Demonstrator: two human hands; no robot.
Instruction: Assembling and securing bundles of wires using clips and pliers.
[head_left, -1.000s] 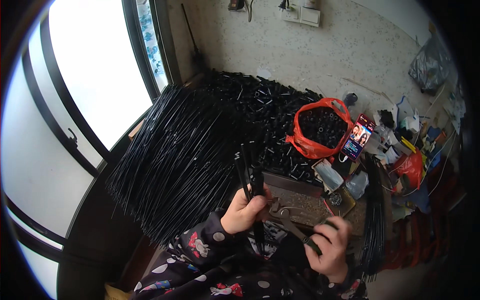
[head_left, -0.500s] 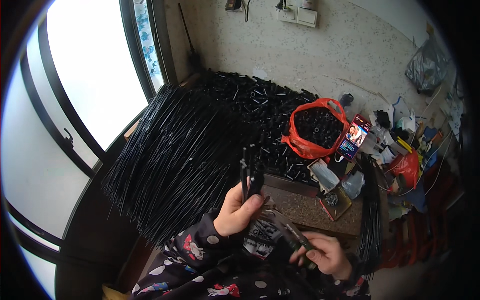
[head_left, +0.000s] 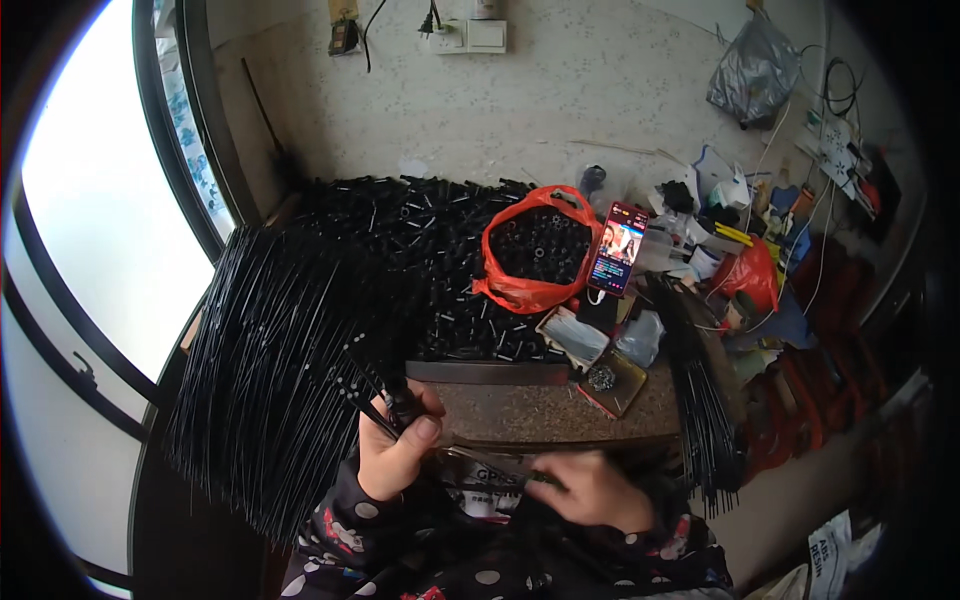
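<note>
My left hand (head_left: 393,450) is closed around a few thin black rods (head_left: 362,385) with pale tips, together with a thicker black tubular piece (head_left: 403,400). Low at the right, my right hand (head_left: 590,488) is wrapped round a dark-handled hand tool that looks like pliers (head_left: 490,460); its metal part points left toward my left hand. Most of its handle is hidden by my fingers. A large bundle of long black rods (head_left: 270,370) lies just left of my left hand. Short black tubular pieces (head_left: 400,215) are heaped behind it.
A red plastic bag (head_left: 520,290) of small black rings stands on the heap. Beside it are a lit phone (head_left: 618,250), a small tray (head_left: 615,393) and assorted clutter (head_left: 740,240). More black rods (head_left: 700,420) hang over the table's right end. A window (head_left: 90,200) is at left.
The view has swung right, so the scene sits further left. My right hand has turned over the pliers, hiding their handles. The rods in my left hand now fan out to the left.
</note>
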